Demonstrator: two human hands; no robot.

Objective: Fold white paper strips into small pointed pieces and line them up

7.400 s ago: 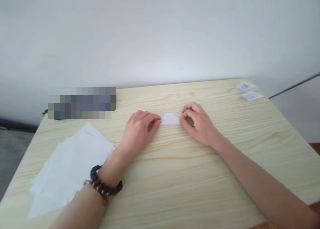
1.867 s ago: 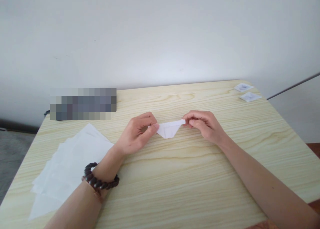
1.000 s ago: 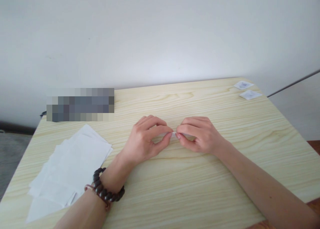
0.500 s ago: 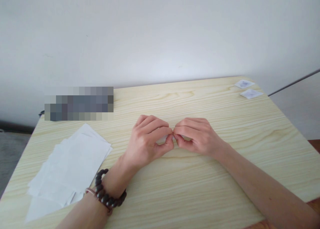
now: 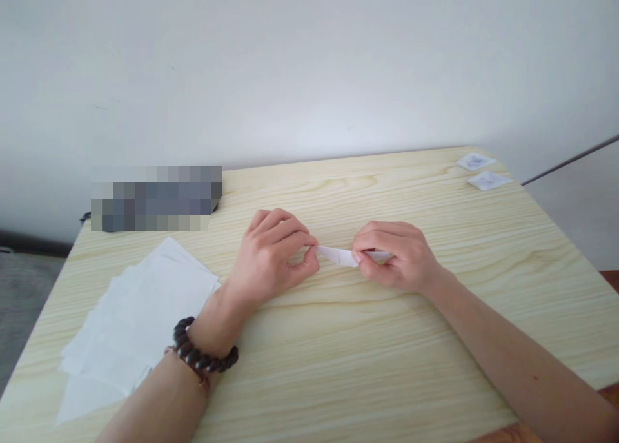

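A small white folded piece of paper (image 5: pixel 338 256) is stretched between my two hands just above the table. My left hand (image 5: pixel 275 253) pinches its left tip between thumb and forefinger. With thumb and fingers, my right hand (image 5: pixel 399 256) grips the other part, and a bit of the paper shows inside that grip. Its exact folds are hard to make out. Dark beads circle my left wrist.
Loose white sheets (image 5: pixel 149 314) lie overlapping at the left of the wooden table (image 5: pixel 338 365). Two small folded paper pieces (image 5: pixel 488 180) rest at the far right corner. A blurred-out dark object (image 5: pixel 159 201) sits at the back left, by the wall (image 5: pixel 309 69).
My hands have drawn apart from touching fingertips, the left one leftward and the right one slightly rightward. More of the folded paper now shows between them.
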